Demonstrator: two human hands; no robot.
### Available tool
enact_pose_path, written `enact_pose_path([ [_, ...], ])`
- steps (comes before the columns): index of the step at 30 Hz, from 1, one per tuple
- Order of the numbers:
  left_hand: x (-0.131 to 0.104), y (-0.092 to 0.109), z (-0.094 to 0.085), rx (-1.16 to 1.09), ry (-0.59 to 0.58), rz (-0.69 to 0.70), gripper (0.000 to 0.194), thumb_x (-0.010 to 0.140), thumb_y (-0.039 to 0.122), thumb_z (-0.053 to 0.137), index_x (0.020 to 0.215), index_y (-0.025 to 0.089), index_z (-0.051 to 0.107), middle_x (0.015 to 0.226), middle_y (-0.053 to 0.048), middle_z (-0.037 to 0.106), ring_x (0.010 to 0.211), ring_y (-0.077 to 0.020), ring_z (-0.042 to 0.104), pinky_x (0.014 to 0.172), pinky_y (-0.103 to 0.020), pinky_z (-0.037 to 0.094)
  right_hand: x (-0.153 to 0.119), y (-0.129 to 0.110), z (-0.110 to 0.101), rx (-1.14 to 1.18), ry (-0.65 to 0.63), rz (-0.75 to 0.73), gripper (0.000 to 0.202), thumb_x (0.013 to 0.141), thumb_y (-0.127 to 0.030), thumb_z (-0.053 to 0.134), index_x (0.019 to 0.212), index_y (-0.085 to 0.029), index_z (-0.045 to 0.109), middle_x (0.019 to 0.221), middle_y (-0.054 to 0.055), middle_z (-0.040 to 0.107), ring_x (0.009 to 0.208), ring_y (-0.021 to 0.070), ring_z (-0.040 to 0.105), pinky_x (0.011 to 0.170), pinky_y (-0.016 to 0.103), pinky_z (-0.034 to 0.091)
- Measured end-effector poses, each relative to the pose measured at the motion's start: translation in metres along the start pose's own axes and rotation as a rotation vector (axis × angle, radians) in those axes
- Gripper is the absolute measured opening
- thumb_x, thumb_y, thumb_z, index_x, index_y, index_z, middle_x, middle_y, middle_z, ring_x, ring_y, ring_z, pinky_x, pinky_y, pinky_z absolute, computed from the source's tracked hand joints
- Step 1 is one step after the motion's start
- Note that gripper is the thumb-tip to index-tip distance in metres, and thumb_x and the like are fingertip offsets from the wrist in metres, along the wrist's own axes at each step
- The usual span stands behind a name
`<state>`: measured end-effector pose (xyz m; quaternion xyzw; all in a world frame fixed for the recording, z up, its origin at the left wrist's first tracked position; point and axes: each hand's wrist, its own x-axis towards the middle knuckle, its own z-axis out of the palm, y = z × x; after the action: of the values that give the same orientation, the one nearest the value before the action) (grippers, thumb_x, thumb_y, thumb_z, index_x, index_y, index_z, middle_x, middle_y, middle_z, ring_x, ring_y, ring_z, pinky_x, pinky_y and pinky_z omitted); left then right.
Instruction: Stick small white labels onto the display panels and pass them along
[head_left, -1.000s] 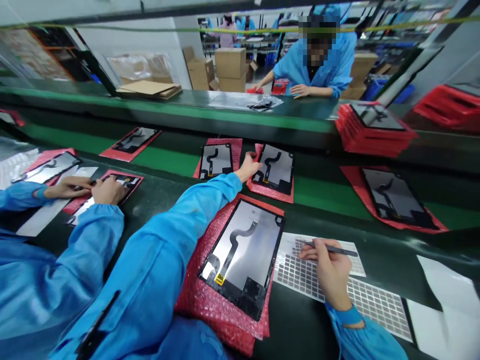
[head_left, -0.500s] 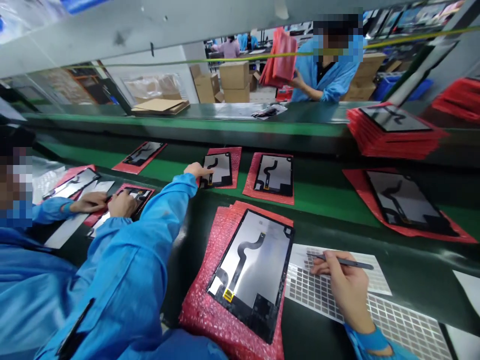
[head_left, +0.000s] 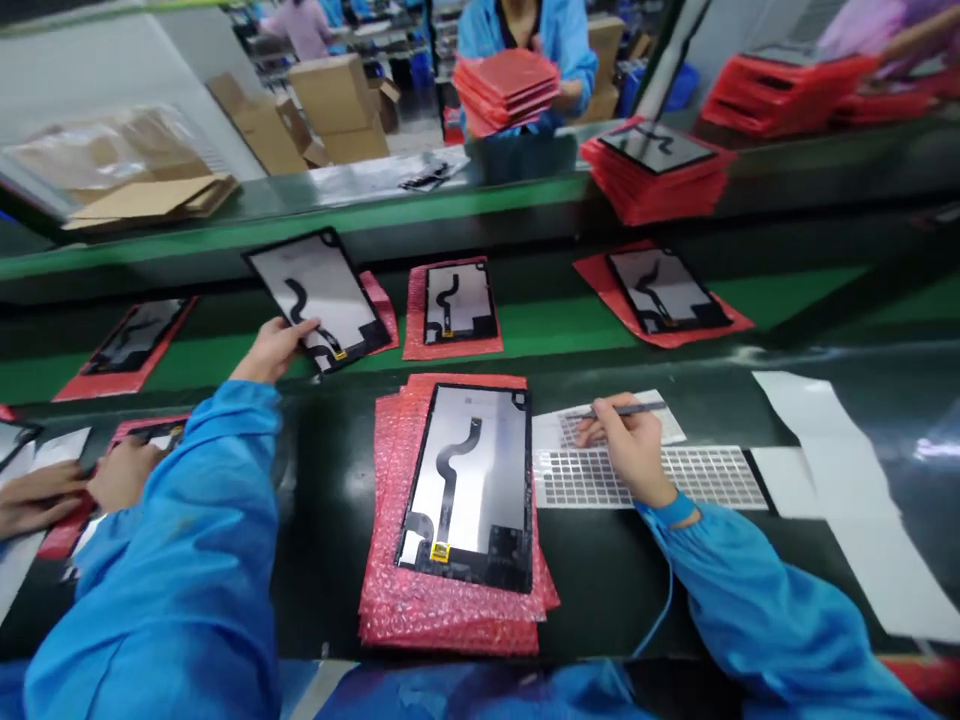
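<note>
I find no legible text, label, brand, number or sign on or around the central display panel (head_left: 491, 490).

On my dark counter (head_left: 322, 520) lie a pink bubble-wrap stack (head_left: 386, 500), a gridded sheet (head_left: 712, 478) and white paper (head_left: 862, 470).

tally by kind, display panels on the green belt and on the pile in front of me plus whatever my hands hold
display panels: 5 (3 on green belt, 1 on pile, 1 in left hand)
tweezers: 1 (right hand)
total: 6
</note>
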<state>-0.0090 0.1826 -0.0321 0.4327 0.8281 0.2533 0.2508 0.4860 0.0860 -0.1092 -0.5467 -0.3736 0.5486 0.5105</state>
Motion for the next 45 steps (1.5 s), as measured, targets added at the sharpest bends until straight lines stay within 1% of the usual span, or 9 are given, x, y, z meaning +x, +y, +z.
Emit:
enact_pose_path([
  [7, -0.013, 0.015, -0.036, -0.189, 0.320, 0.193, 0.035, 0.086, 0.019, 0.079, 0.090, 0.017, 0.044, 0.080, 0.011, 0.054, 0.074, -0.0024, 0.052, 0.081, -0.019, 0.050, 0.004, 0.003, -0.002, 0.003, 0.000, -0.012, 0.049, 0.079, -0.060, 0.084, 0.084, -0.019, 0.058, 0.058, 0.000, 0.071, 0.042, 0.0146, 0.067, 0.043, 0.022, 0.054],
  [12, -0.067, 0.048, -0.044, -0.412, 0.363, 0.290, 0.040, 0.067, 0.020, 0.087, 0.098, 0.013, 0.062, 0.082, 0.010, 0.062, 0.070, -0.0022, 0.051, 0.068, -0.012, 0.046, 0.010, 0.006, -0.012, -0.123, -0.100, 0.046, 0.045, 0.083, -0.061, 0.081, 0.087, -0.020, 0.063, 0.065, 0.003, 0.074, 0.053, 0.0162, 0.073, 0.049, 0.024, 0.058],
  [16, -0.168, 0.067, -0.013, -0.588, 0.076, 0.150, 0.087, 0.064, 0.022, 0.094, 0.144, 0.019, 0.060, 0.080, 0.009, 0.069, 0.051, -0.0016, 0.048, 0.048, -0.011, 0.043, 0.013, 0.011, -0.017, -0.207, -0.166, 0.081, 0.041, 0.086, -0.059, 0.079, 0.091, -0.022, 0.064, 0.070, 0.004, 0.076, 0.058, 0.0176, 0.074, 0.050, 0.025, 0.058],
  [19, -0.235, 0.065, 0.019, -0.553, -0.175, -0.042, 0.098, 0.075, 0.030, 0.091, 0.161, 0.034, 0.042, 0.075, 0.007, 0.071, 0.041, -0.0073, 0.053, 0.040, -0.017, 0.047, 0.016, 0.015, -0.019, -0.226, -0.197, 0.069, 0.040, 0.087, -0.058, 0.078, 0.094, -0.022, 0.064, 0.073, 0.004, 0.077, 0.061, 0.0189, 0.076, 0.049, 0.026, 0.059],
  [22, -0.266, 0.047, 0.042, -0.520, -0.318, -0.137, 0.094, 0.081, 0.035, 0.088, 0.161, 0.037, 0.039, 0.077, 0.003, 0.073, 0.045, -0.0121, 0.060, 0.044, -0.021, 0.054, 0.019, 0.016, -0.020, -0.228, -0.217, 0.060, 0.038, 0.089, -0.055, 0.078, 0.096, -0.022, 0.063, 0.072, 0.004, 0.077, 0.065, 0.0207, 0.078, 0.050, 0.026, 0.060],
  [28, -0.271, 0.012, 0.047, -0.314, -0.385, -0.180, 0.074, 0.087, 0.042, 0.081, 0.153, 0.031, 0.050, 0.052, 0.008, 0.050, 0.038, -0.0092, 0.044, 0.036, -0.016, 0.034, 0.029, 0.015, -0.020, -0.212, -0.255, 0.093, 0.036, 0.089, -0.052, 0.079, 0.096, -0.020, 0.063, 0.073, 0.004, 0.077, 0.067, 0.0215, 0.079, 0.046, 0.025, 0.062],
  [34, -0.275, 0.008, 0.047, -0.330, -0.288, -0.193, 0.063, 0.093, 0.046, 0.072, 0.151, 0.029, 0.054, 0.060, 0.006, 0.056, 0.043, -0.0080, 0.045, 0.038, -0.014, 0.035, 0.037, 0.018, -0.019, -0.216, -0.235, 0.128, 0.035, 0.087, -0.049, 0.082, 0.091, -0.020, 0.062, 0.068, 0.004, 0.076, 0.065, 0.0224, 0.078, 0.043, 0.026, 0.061],
  [38, -0.273, 0.000, 0.048, -0.511, -0.205, -0.322, 0.088, 0.085, 0.041, 0.079, 0.162, 0.037, 0.037, 0.071, 0.006, 0.065, 0.047, -0.0087, 0.053, 0.044, -0.016, 0.045, 0.041, 0.018, -0.020, -0.214, -0.235, 0.154, 0.037, 0.086, -0.051, 0.082, 0.091, -0.021, 0.061, 0.068, 0.004, 0.076, 0.064, 0.0223, 0.078, 0.042, 0.026, 0.061],
  [45, -0.246, -0.029, 0.050, -0.601, -0.520, -0.433, 0.053, 0.079, 0.046, 0.088, 0.119, 0.018, 0.068, 0.070, 0.000, 0.071, 0.050, -0.0129, 0.061, 0.051, -0.023, 0.054, 0.047, 0.018, -0.021, -0.269, -0.234, 0.218, 0.035, 0.089, -0.051, 0.080, 0.091, -0.021, 0.063, 0.072, 0.006, 0.078, 0.066, 0.0220, 0.079, 0.047, 0.027, 0.064],
])
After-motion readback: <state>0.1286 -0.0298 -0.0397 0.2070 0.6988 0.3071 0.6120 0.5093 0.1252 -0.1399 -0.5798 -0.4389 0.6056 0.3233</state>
